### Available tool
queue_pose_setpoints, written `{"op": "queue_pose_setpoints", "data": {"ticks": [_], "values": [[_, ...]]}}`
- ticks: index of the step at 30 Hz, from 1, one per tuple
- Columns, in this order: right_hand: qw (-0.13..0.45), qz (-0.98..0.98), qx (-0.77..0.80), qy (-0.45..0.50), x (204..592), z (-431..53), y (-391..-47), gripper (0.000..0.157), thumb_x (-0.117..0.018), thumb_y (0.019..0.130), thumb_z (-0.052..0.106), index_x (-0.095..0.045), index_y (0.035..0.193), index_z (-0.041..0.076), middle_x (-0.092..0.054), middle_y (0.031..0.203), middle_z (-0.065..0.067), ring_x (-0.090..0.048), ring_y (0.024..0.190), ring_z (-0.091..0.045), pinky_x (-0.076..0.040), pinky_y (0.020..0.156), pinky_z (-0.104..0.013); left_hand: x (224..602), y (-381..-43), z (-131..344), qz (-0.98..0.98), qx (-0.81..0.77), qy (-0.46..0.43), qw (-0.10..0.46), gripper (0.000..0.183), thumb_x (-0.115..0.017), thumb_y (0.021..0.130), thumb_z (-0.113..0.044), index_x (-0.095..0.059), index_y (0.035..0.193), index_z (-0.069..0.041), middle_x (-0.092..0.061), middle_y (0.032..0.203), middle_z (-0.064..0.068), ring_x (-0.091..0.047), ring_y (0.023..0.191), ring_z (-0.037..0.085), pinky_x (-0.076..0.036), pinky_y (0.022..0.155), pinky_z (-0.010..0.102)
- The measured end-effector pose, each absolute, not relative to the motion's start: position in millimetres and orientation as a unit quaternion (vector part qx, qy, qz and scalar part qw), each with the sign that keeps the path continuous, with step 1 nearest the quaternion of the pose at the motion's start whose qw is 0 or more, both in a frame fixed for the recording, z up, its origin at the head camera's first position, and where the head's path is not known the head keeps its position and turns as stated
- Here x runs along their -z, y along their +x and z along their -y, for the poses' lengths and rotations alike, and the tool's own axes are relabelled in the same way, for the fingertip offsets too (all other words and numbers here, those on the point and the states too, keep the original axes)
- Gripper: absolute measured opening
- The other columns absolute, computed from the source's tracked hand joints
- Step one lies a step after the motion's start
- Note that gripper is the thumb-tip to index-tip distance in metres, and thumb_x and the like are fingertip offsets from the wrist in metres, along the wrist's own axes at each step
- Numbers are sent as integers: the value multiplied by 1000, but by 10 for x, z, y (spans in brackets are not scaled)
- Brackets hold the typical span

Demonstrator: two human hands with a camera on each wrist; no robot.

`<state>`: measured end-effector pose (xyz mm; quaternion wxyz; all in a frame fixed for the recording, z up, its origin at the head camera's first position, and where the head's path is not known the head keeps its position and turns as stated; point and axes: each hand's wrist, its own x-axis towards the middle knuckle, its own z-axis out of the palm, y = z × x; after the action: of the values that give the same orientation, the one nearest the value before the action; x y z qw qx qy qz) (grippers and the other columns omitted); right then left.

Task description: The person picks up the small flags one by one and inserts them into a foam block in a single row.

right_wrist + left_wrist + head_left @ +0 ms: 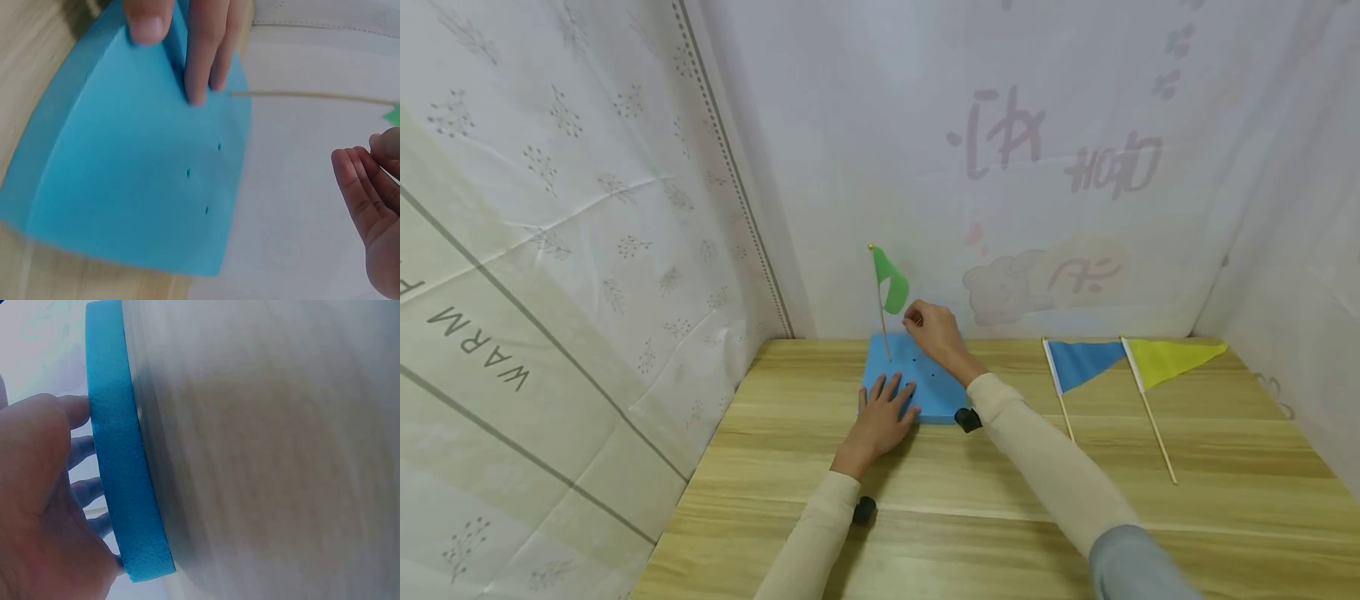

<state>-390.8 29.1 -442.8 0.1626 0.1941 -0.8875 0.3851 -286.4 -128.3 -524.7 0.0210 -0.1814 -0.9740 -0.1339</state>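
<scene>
A blue foam board [940, 400] lies on the table, with small holes [188, 173] in its top. Upright in its far left part stands a green flag [892, 287] on a thin stick [312, 95], tilted slightly left. My left hand [883, 421] rests spread on the board's near left part. In the left wrist view the left thumb [76, 411] lies along the board's edge. Raised over the board's far side, my right hand [932, 329] is just right of the flag. Its fingers [356, 187] are loosely bent near the thumb, with nothing visible between them.
To the right on the wooden table [985, 508] lie a blue pennant [1082, 364] and a yellow pennant [1168, 360], each on a wooden stick. Printed fabric [865, 125] hangs behind the table and along both sides.
</scene>
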Motion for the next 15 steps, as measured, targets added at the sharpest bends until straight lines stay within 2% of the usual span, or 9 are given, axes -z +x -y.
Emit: {"op": "queue_pose_setpoints", "data": {"ticks": [15], "values": [[183, 892, -377, 170, 4354, -1085, -3824, 13, -60, 97, 20, -69, 100, 11, -70, 90, -5, -65, 83, -20, -55, 73, -38, 5221, -2839, 1280, 972, 150, -181, 15, 55, -40, 104, -47, -36, 154, -24, -22, 164, 9, -15, 151, 39, -12, 116, 68]]}}
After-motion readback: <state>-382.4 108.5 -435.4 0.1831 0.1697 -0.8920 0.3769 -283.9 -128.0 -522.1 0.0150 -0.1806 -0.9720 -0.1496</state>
